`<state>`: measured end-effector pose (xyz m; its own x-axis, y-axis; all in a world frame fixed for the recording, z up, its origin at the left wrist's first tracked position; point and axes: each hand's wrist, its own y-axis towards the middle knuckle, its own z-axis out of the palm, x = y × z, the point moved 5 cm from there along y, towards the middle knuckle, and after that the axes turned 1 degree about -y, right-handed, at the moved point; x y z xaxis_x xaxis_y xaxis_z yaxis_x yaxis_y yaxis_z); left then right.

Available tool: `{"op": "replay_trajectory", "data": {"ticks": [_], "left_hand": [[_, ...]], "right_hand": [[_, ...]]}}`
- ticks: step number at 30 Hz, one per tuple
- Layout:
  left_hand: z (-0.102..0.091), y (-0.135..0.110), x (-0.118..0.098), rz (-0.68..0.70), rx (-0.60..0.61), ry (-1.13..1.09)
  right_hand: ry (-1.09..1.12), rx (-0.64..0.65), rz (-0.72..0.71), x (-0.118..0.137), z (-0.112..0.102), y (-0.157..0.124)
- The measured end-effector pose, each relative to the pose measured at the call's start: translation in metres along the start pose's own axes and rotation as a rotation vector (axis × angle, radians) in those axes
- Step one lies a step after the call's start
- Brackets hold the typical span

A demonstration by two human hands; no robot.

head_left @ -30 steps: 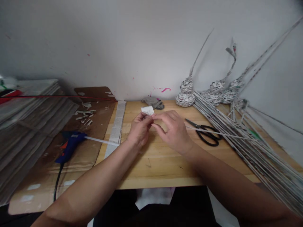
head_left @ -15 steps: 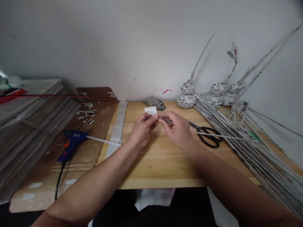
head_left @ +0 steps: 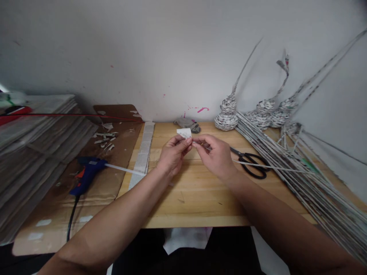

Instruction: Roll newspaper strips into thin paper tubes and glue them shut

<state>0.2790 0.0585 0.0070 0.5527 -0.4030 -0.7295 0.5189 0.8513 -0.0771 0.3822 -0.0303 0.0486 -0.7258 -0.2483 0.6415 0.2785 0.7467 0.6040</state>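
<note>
A strip of newspaper (head_left: 184,132) stands up from the fingertips of my left hand (head_left: 173,156), its upper end loose and slightly curled. Thumb and forefinger pinch it where it narrows into a thin roll. My right hand (head_left: 216,156) is closed on that rolled paper tube (head_left: 269,166), just right of the left fingertips. Behind the right hand the tube runs out to the right, over the handles of black scissors (head_left: 252,163) lying on the table. Both hands are above the wooden table (head_left: 189,206), and the palms hide part of the strip.
Many rolled paper tubes (head_left: 289,175) lie at the right beside woven paper gourd shapes (head_left: 226,120). A grey cloth (head_left: 187,124) is by the wall. At left are flat newspaper strips (head_left: 143,152), a blue glue gun (head_left: 88,175) on cardboard (head_left: 109,191), and a newspaper stack (head_left: 43,152).
The loose newspaper end has shifted slightly right and turned a little in my left fingers. The tube behind my right hand sits a touch lower. Both hands keep nearly the same place.
</note>
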Motion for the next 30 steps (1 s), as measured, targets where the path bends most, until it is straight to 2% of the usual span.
{"op": "replay_trajectory", "data": {"ticks": [17,23,30], "left_hand": [[-0.0039,-0.0005,0.0016,-0.014,-0.02,0.056],[-0.002,-0.0002,0.0002,-0.072,0.017,0.05],[-0.0024,0.0009,0.0001,-0.078,0.04,0.07]], "right_hand": [[0.033,0.017,0.056,-0.0009,0.0018,0.0003],[0.032,0.027,0.05,-0.0001,0.0016,0.0003],[0.036,0.039,0.043,0.0001,0.0011,0.0008]]}}
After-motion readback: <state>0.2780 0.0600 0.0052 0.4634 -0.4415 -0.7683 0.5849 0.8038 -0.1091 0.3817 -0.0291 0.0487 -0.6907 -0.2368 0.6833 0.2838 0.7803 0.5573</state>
